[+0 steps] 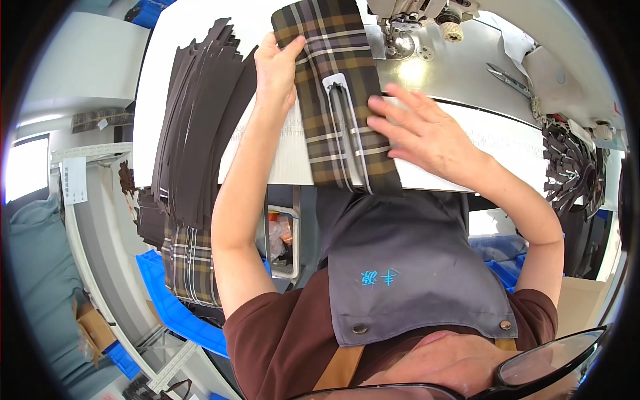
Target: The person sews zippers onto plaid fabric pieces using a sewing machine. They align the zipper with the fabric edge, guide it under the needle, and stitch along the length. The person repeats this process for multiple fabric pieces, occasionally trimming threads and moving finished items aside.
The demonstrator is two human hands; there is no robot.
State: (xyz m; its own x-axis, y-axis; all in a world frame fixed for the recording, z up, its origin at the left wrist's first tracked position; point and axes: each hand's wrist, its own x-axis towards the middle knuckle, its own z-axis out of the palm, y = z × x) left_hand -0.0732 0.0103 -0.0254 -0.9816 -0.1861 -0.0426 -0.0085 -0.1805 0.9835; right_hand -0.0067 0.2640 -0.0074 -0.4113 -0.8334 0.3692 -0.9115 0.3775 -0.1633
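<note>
A plaid fabric panel (313,127) in brown, black and white lies lengthwise on the white table, its near end at the front edge. Down its middle runs a long narrow slot with white edging, rounded at the far end. My left hand (277,70) pinches the panel's left edge, thumb on top and fingers beneath. At the right edge my right hand (427,133) is held with its fingers spread, slightly blurred; the fingertips are at the cloth, and whether they touch it I cannot tell.
A sewing machine (427,20) stands beyond the panel, with scissors (510,79) on its right. Dark brown fabric strips (200,113) are piled at left, above a blue bin (180,320) with plaid pieces (190,267). A dark bundle (573,163) hangs at the right edge.
</note>
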